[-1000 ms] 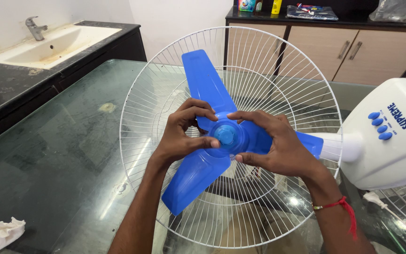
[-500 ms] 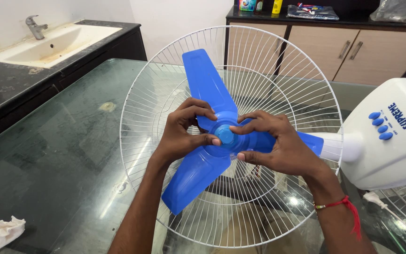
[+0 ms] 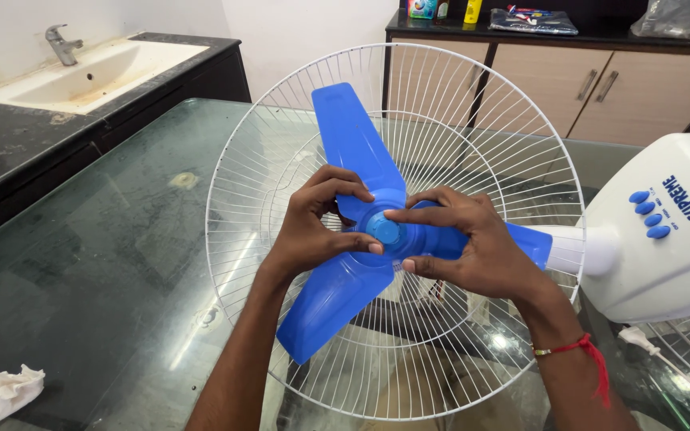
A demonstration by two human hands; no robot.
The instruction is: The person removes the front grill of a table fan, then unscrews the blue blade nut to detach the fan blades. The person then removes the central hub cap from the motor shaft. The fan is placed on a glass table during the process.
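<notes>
Head view looks down on a blue three-bladed fan blade [image 3: 361,160] lying inside a round white wire guard [image 3: 281,144], which rests on a dark glass bench [image 3: 105,263]. The left hand [image 3: 309,227] wraps the hub from the left, its fingers [image 3: 353,191] clenched over the hub edge and the thumb pressed at its front. The right hand [image 3: 473,243] covers the hub from the right, forefinger and thumb grasping the small blue round cap [image 3: 382,230] at the centre. A red thread [image 3: 580,351] circles the right wrist. The white fan base [image 3: 664,231] with blue buttons sits to the right, touching the guard. A crumpled white cloth [image 3: 5,391] lies near the bench's left corner, and a sink [image 3: 89,68] stands beyond
</notes>
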